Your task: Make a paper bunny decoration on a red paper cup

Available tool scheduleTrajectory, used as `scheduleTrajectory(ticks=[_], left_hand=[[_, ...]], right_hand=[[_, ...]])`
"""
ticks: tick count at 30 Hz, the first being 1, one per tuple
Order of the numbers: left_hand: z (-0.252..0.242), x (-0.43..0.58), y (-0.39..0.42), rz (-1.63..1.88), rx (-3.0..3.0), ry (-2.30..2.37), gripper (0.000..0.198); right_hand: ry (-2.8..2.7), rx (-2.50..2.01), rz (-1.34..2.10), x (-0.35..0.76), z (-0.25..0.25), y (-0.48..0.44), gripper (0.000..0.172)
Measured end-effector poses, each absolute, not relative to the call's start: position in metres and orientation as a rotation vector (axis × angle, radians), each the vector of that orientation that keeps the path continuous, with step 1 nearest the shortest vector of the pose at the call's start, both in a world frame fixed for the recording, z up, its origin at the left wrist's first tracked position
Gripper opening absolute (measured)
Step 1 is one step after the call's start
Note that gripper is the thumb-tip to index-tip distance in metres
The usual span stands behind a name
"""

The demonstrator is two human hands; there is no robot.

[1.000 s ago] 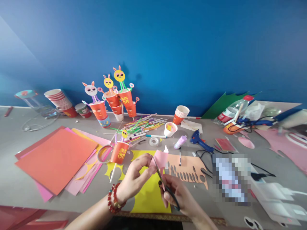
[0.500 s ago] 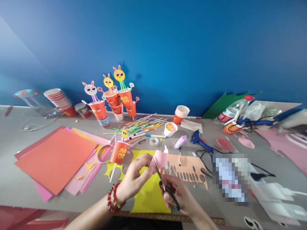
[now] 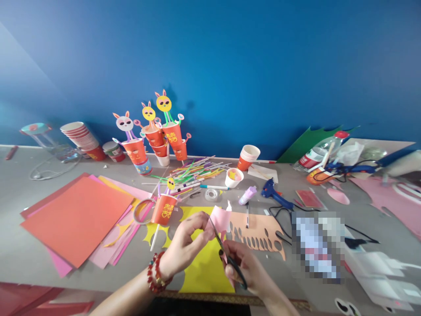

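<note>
Scissors (image 3: 228, 256): long axis diagonal, blades pointing up-left into pink paper (image 3: 221, 218)
Left hand (image 3: 184, 245): pinching pink paper
Right hand (image 3: 251, 273): gripping scissors handles

A small piece of pink paper (image 3: 221, 218) is held up just below the middle of the frame, pinched at its left edge by the left hand (image 3: 184, 243). A pair of scissors (image 3: 219, 244) with dark handles slants up from the right hand (image 3: 251, 272), its blades meeting the paper's lower edge
</note>
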State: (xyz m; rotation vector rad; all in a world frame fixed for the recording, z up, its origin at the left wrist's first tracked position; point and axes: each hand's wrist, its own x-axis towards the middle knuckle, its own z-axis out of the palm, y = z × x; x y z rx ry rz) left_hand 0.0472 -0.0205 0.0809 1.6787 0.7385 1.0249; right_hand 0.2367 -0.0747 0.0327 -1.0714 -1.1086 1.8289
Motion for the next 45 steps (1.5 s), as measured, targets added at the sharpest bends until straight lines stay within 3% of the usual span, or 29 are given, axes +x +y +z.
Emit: scheduleTrajectory(ticks=[34, 45], left_hand=[[0.074, 0.051, -0.023, 1.060, 1.635, 0.774, 0.024], [0.082, 0.047, -0.021, 1.064, 1.704, 0.774, 0.025]], right_hand=[[-1.162, -1.134, 1.766, 0.236, 0.030, -0.074, 0.070], [-1.273, -1.204, 1.769, 0.242, 0.055, -0.077, 0.068]])
